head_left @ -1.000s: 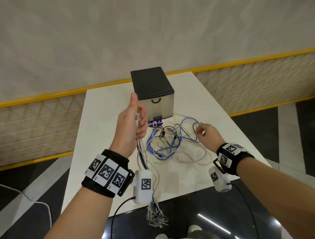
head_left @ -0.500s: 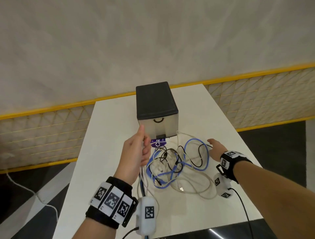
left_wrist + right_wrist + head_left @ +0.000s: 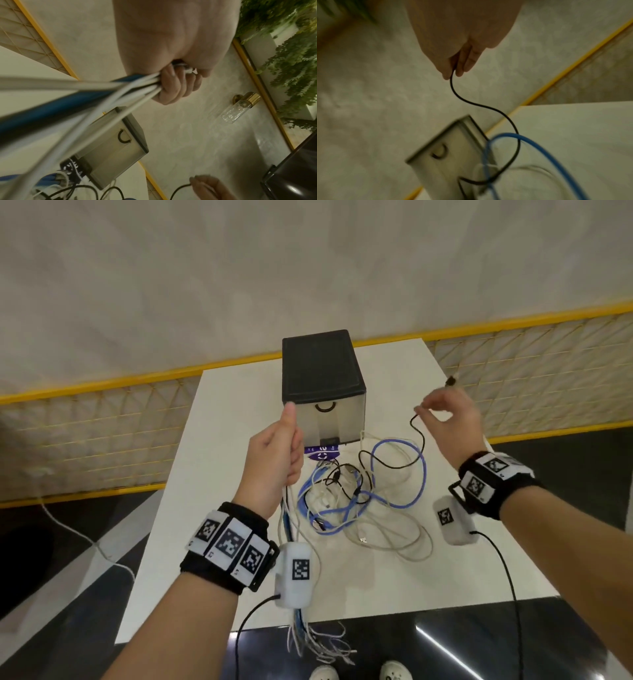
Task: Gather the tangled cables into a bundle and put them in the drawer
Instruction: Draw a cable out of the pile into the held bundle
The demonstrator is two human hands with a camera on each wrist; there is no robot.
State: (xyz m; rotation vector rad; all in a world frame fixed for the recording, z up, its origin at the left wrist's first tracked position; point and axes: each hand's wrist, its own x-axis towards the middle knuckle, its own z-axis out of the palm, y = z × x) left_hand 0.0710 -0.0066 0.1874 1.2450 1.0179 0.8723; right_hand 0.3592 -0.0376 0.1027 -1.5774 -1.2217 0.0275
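Observation:
A tangle of blue, white and black cables point(image 3: 356, 494) lies on the white table point(image 3: 479, 559) in front of a small drawer unit point(image 3: 323, 385) with a black top and a shut grey drawer front. My left hand point(image 3: 277, 453) is raised before the unit and grips a bunch of white and blue cables point(image 3: 120, 89) that hang past the table's near edge. My right hand point(image 3: 445, 419) is lifted to the right of the unit and pinches a thin black cable point(image 3: 465, 100) near its plug, which sticks up behind the hand.
A purple tag point(image 3: 322, 451) lies at the foot of the drawer unit. A yellow mesh fence point(image 3: 534, 371) runs behind the table, with dark floor to both sides. Loose cable ends point(image 3: 318, 642) dangle over the near table edge above my shoes.
My right hand has risen off the table, pulling the black cable up out of the tangle. My left hand keeps its hold on the bunch and sits a little higher.

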